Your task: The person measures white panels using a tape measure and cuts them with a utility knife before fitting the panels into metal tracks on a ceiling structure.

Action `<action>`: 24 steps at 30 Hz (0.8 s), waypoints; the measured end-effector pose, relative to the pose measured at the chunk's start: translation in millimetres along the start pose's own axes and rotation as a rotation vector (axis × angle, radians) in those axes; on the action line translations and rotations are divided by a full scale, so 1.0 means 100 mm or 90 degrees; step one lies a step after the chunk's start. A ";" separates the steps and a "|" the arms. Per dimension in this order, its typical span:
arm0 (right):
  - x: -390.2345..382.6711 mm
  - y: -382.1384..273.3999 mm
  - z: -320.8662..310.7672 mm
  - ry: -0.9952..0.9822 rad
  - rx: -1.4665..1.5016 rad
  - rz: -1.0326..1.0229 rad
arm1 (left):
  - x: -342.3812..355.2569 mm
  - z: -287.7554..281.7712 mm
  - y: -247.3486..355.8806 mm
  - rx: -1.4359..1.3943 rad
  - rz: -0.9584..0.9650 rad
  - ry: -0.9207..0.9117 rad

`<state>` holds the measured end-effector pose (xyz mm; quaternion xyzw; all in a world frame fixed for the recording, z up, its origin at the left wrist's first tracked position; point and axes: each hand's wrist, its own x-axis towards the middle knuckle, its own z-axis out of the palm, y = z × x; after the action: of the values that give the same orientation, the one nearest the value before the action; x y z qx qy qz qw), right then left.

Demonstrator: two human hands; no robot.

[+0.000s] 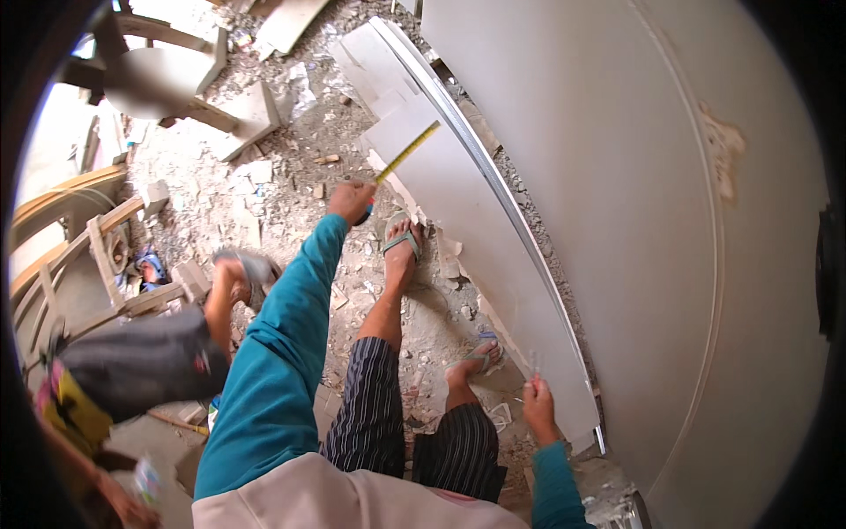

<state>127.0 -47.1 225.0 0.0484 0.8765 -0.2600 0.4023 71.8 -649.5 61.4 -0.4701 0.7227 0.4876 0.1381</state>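
My left hand [351,201] reaches forward in a teal sleeve and grips a tape measure. Its yellow blade [410,150] sticks out across a long white board [493,256] that leans low against the wall. My right hand [538,407] is at the board's near end, fingers pinched on a small thin object that I cannot make out. My feet in sandals [401,242] stand on rubble beside the board.
A pale wall [617,176] fills the right side. Rubble and broken board pieces [256,119] cover the floor. Another person in dark shorts [141,361] stands at my left, one sandalled foot [251,269] close by. Wooden frames [106,256] lie at far left.
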 end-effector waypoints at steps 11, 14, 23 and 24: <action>1.28 -2.24 0.75 -0.106 0.022 -0.132 | 1.70 -0.21 -0.28 0.082 -0.011 -0.028; 1.76 -2.60 0.79 -0.124 -0.003 -0.131 | 1.80 -0.23 -0.31 0.089 -0.013 -0.027; 3.07 -3.46 1.11 -0.113 -0.034 -0.208 | 1.74 -0.33 -0.23 0.139 -0.010 -0.033; 3.22 -3.53 1.17 -0.141 -0.060 -0.212 | 1.74 -0.36 -0.26 0.169 0.008 -0.014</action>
<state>-113.5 -449.0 73.7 -0.1451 0.8340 -0.2856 0.4492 11.6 -776.4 -51.1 -0.4378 0.7822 0.3935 0.2042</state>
